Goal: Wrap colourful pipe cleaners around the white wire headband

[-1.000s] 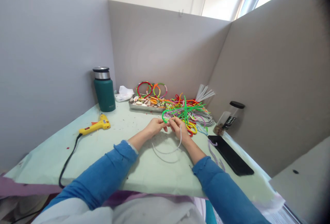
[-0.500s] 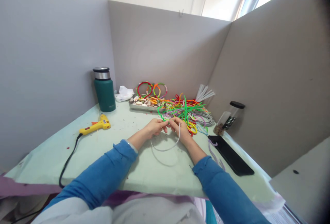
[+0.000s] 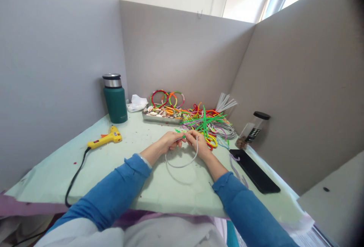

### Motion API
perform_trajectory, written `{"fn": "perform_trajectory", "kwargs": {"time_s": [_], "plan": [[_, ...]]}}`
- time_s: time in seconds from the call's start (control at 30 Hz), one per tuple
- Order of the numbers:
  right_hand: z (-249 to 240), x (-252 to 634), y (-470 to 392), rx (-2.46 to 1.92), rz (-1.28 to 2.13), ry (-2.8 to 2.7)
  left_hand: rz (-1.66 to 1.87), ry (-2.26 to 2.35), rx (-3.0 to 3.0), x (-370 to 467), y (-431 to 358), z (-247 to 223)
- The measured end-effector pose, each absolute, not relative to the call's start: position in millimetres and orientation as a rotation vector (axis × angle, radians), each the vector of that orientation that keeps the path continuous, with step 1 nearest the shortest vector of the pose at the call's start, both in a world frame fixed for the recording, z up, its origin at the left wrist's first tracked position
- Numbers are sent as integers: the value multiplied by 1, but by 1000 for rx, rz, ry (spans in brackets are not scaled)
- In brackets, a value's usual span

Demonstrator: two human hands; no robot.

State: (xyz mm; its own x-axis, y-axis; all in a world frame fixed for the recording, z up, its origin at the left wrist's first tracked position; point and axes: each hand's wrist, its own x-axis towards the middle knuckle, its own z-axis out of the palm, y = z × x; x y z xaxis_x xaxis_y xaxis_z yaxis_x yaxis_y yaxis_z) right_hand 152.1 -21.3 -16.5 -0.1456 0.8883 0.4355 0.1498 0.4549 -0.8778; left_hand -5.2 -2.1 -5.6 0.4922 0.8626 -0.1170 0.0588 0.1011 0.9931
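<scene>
Close together over the middle of the table are my two hands, both with fingers pinched. My left hand (image 3: 170, 141) grips one end of a thin pale grey hoop (image 3: 182, 166), whose curve hangs toward me. My right hand (image 3: 197, 141) is closed at the same end, pinching a green pipe cleaner (image 3: 178, 130). A short crinkled piece of it shows above the fingertips. How it lies around the hoop is mostly hidden by my fingers. Just beyond my right hand lies a tangled heap of coloured pipe cleaners (image 3: 206, 120).
A metal tray (image 3: 162, 119) of shells stands behind my hands, with finished-looking coloured hoops (image 3: 159, 99) over it. To the left are a yellow glue gun (image 3: 105, 138) and a green bottle (image 3: 115, 103). A black phone (image 3: 254, 171) and a tilted jar (image 3: 251, 131) are at the right.
The green pipe cleaner's loose end, which stuck up above my fingers, is now lower and bunched near the fingertips. My hands and the hoop have shifted only slightly.
</scene>
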Motion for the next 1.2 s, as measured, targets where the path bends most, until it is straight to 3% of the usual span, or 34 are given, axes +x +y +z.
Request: {"fn": "perform_trajectory", "kwargs": {"time_s": [0.5,0.87,1.2], "plan": [[-21,154,-15,-965,753,-1504,975,998,1507,1,-8,1],[-23,152,-17,-909,794,-1632,873,1122,1400,1,-4,-2],[-22,155,-11,-966,775,-1439,1177,1198,1794,2,3,-10]]}}
